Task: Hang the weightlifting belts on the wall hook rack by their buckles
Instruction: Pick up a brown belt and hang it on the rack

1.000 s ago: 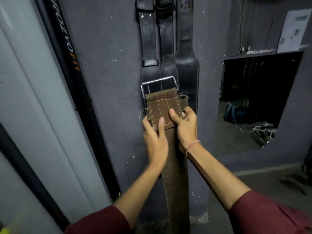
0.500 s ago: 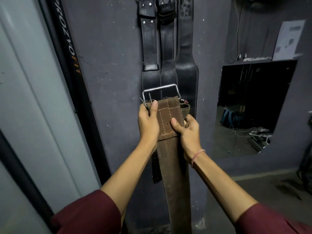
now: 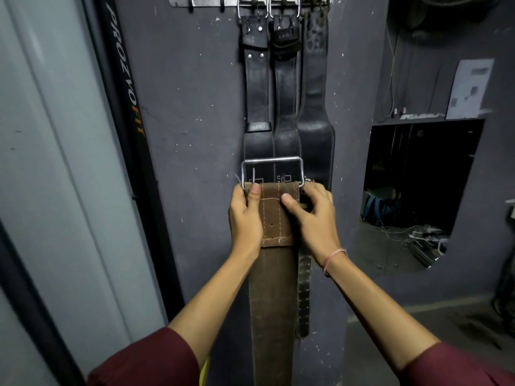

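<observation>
Head camera, and both hands are up on the brown belt point(image 3: 274, 288): the left hand point(image 3: 245, 218) grips its left edge with the thumb laid over the stitched end, while the right hand point(image 3: 312, 218) grips the right edge, thumb pressing on the leather. The silver buckle point(image 3: 272, 160) stands just above the thumbs, in front of three black belts point(image 3: 257, 93) hanging from the hook rack point(image 3: 206, 1) well above the hands. The brown strap drops straight down between the wrists.
</observation>
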`<control>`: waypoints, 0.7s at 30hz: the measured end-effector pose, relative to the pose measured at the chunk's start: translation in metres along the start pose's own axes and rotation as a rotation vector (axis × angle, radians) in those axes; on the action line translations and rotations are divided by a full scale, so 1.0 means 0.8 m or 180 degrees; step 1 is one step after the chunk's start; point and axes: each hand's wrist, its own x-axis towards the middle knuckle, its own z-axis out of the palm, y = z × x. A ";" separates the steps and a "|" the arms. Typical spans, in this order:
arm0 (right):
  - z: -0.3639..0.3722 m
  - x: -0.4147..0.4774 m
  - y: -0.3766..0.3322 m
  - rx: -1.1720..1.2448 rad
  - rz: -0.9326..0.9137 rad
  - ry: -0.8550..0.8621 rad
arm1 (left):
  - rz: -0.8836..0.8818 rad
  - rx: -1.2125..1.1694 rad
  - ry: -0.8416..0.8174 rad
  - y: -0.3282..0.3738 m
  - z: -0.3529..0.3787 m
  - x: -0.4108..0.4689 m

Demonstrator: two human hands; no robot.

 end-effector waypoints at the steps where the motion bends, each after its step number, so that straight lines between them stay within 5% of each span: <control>1: 0.002 -0.003 -0.006 0.0118 -0.0121 0.0003 | -0.0072 0.0096 0.0013 0.004 -0.003 0.006; 6: 0.015 -0.009 -0.023 0.0805 -0.0273 -0.0266 | -0.0421 0.1089 0.0013 0.015 -0.021 0.038; 15: 0.047 -0.004 -0.035 0.0900 -0.0099 -0.0449 | -0.0181 0.0138 0.0216 0.018 -0.050 0.047; 21: 0.065 0.023 -0.043 0.0452 -0.0446 0.0051 | 0.0179 0.0010 0.0108 0.014 -0.050 0.067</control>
